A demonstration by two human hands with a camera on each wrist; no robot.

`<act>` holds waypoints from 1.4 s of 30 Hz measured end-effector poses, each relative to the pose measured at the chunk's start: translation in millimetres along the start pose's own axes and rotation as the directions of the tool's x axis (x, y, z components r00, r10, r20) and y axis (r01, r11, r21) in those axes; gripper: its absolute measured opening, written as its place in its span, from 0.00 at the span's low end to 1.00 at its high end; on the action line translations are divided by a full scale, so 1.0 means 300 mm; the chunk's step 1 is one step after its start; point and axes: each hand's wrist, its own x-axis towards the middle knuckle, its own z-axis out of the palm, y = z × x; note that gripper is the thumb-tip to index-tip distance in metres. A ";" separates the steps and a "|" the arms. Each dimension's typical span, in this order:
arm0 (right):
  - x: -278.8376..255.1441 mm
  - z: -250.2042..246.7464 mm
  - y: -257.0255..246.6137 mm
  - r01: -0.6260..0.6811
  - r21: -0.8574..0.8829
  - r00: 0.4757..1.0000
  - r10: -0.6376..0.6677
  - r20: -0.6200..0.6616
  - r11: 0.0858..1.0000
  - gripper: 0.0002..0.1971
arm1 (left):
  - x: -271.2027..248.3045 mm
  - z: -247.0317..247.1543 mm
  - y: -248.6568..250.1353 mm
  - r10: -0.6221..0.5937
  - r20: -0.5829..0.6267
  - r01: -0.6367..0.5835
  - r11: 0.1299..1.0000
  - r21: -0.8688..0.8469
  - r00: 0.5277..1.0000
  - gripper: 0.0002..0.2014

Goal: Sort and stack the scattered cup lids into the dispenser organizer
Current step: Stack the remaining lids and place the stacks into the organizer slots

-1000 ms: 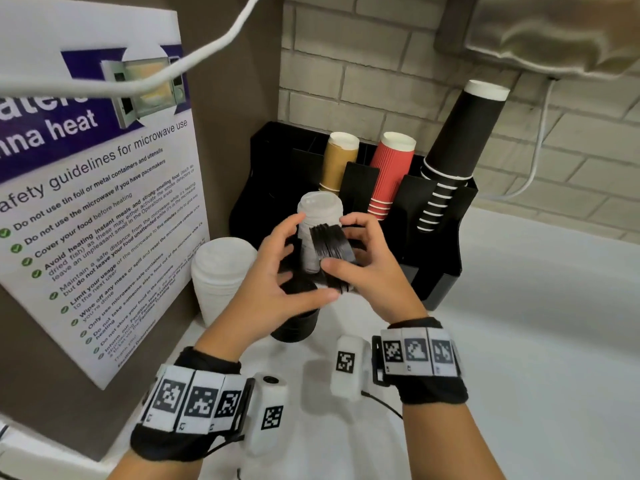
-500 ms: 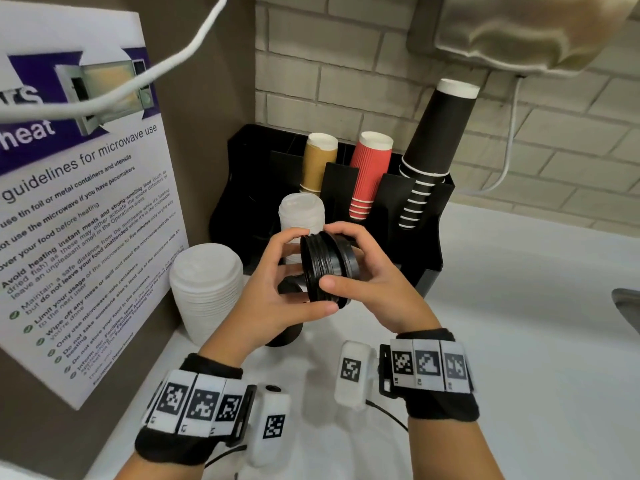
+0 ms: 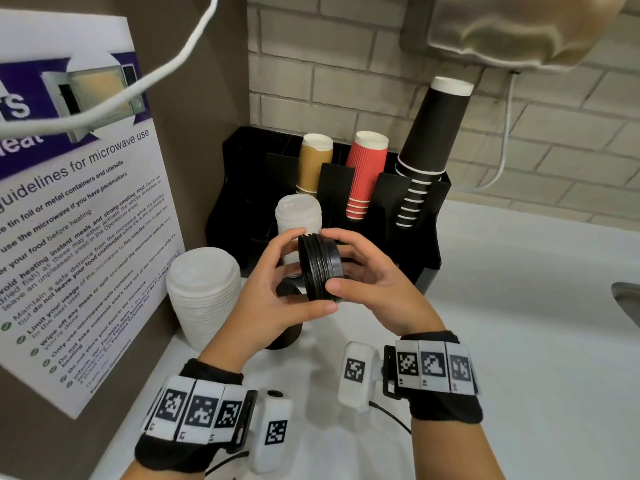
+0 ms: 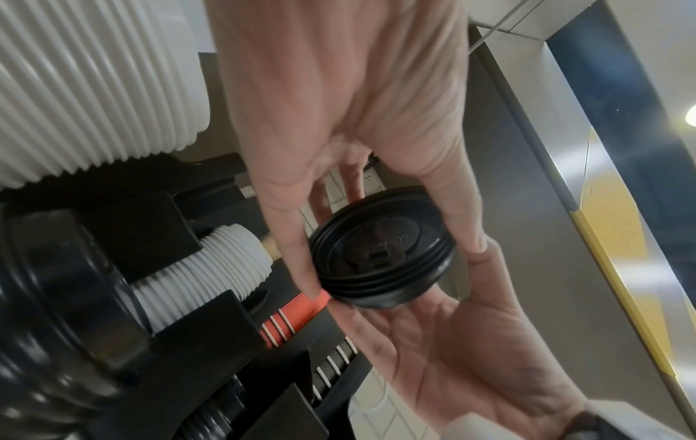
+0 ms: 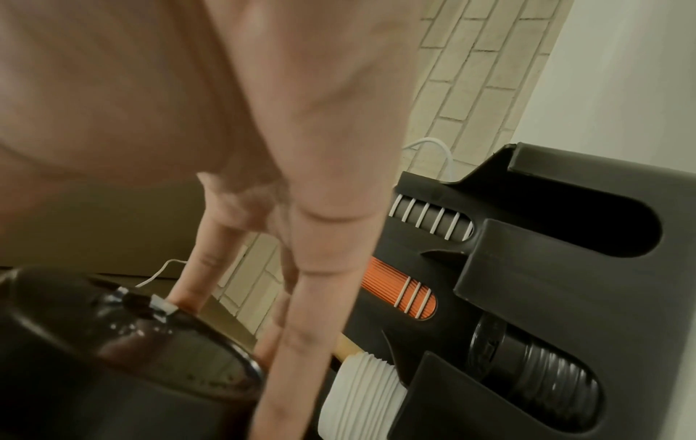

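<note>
**Black lids held between both hands in front of the organizer**

Between the two hands, in the head view, a short stack of black lids (image 3: 320, 268) is held on edge, above the white counter (image 3: 519, 341). The left hand (image 3: 277, 296) curls round the stack's left face, thumb under its lower rim and fingers over the top. The right hand (image 3: 370, 282) grasps the other face, thumb at the lower rim, fingers arched over the upper edge. Just beyond the fingertips stands the black dispenser organizer (image 3: 429, 237), holding a white lid stack (image 3: 299, 220), a tan cup stack (image 3: 315, 164), a red ribbed cup stack (image 3: 367, 174) and a tall black cup stack (image 3: 433, 143). Left of the left hand a larger pile of white lids (image 3: 204, 292) stands on the counter beside a microwave safety poster (image 3: 79, 220). Below the left palm another black lid stack (image 3: 287, 337) is partly hidden.

In the left wrist view, the left hand (image 4: 350, 119) pinches the black lids (image 4: 382, 253) by the rim, and the right hand's palm (image 4: 444, 351) cups them from beyond. The white lids (image 4: 94, 89) fill the frame's upper left corner.

In the right wrist view, the right hand's fingers (image 5: 301, 327) reach down over the blurred black lids (image 5: 132, 342) in the lower left corner. Past the fingers the organizer (image 5: 565, 268) shows its slots with white lids (image 5: 361, 396), red cups (image 5: 399, 291) and black lids (image 5: 546, 372).
</note>
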 end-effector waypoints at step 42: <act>0.365 -0.220 0.145 -0.102 -0.991 0.951 0.300 -0.072 0.086 0.48 | 0.000 -0.083 0.090 0.014 -0.397 0.057 0.985 0.165 0.918 0.15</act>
